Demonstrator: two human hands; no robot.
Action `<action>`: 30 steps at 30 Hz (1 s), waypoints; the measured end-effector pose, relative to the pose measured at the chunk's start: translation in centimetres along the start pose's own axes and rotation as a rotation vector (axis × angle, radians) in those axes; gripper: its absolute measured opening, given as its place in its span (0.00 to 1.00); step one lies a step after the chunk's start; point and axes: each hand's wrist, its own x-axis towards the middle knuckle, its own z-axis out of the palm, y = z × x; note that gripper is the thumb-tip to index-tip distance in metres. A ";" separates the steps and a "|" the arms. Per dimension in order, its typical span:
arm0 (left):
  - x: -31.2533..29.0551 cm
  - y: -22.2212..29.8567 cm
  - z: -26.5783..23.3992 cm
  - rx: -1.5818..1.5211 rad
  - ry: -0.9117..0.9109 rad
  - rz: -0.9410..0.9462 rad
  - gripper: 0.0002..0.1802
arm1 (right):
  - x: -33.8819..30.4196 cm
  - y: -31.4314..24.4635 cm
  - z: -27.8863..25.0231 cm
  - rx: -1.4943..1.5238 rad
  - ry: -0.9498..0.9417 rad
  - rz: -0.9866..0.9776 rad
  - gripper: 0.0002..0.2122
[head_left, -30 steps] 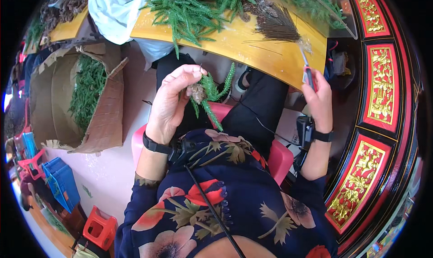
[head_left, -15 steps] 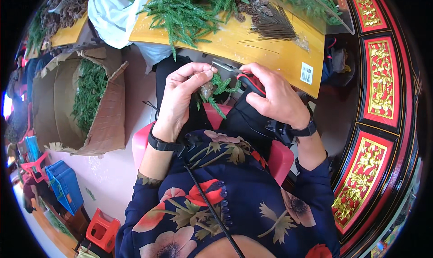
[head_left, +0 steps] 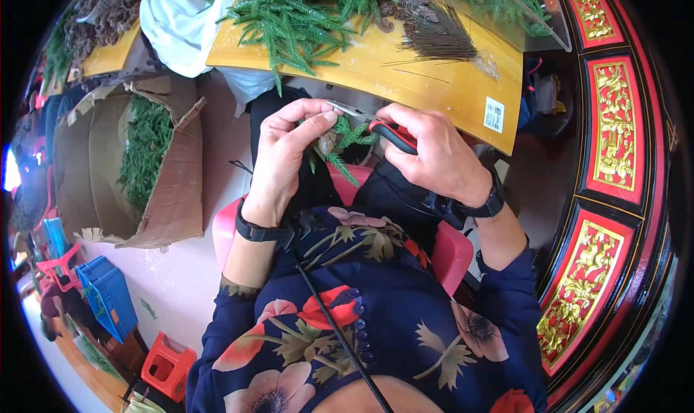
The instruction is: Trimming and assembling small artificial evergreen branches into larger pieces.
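Observation:
Between the thumb and fingers of my left hand [head_left: 293,142] is a small artificial pine sprig [head_left: 345,140], its green needles spreading to the right with a brownish pine cone [head_left: 327,143] at its base. My right hand [head_left: 432,151] is wrapped round a pair of pliers [head_left: 394,135] with red and black handles. The narrow metal jaws point left and meet the tips of my left thumb and forefinger. What lies in the jaws is too small to make out. Both hands are above my lap, just short of the table edge.
A yellow table [head_left: 376,73] ahead bears a heap of green sprigs [head_left: 296,23], pine cones and a bundle of thin brown wires [head_left: 441,41]. A clear bin [head_left: 506,12] stands at its right. On my left is a cardboard box [head_left: 170,196] of greenery; a carved red-gold panel [head_left: 614,124] rises right.
The pliers have shifted slightly left and now angle downward to the right, their jaws closer over my left fingertips. My left hand, with the sprig, has moved a little left.

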 end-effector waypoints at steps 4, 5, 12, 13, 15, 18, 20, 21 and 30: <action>0.1 -0.4 0.0 0.222 0.032 0.057 0.05 | 0.0 0.0 0.5 -0.136 0.055 0.004 0.12; 0.2 -0.7 -0.1 0.250 0.042 0.112 0.05 | 0.0 0.0 0.6 -0.136 0.054 0.004 0.12; 0.2 -0.3 0.3 0.197 0.027 0.093 0.06 | 0.2 0.1 0.7 -0.152 0.090 0.001 0.12; 0.2 -0.1 0.2 0.152 0.021 0.056 0.06 | 0.2 0.1 0.7 -0.151 0.088 0.001 0.12; 0.2 0.2 0.0 0.061 0.007 -0.019 0.06 | 0.2 0.2 0.5 -0.117 0.058 0.010 0.13; 0.3 0.0 -0.3 -0.022 -0.009 -0.076 0.05 | 0.2 0.2 0.4 -0.079 0.033 0.009 0.13; 0.2 0.1 -0.5 -0.061 -0.016 -0.102 0.05 | 0.2 0.1 0.3 -0.039 0.017 -0.002 0.13; 0.3 0.1 -0.6 -0.058 -0.024 -0.111 0.05 | 0.2 0.2 0.3 -0.038 0.018 0.000 0.13; 0.3 0.1 -1.3 -0.117 -0.082 -0.160 0.05 | 0.2 0.5 -0.2 0.080 -0.077 0.024 0.12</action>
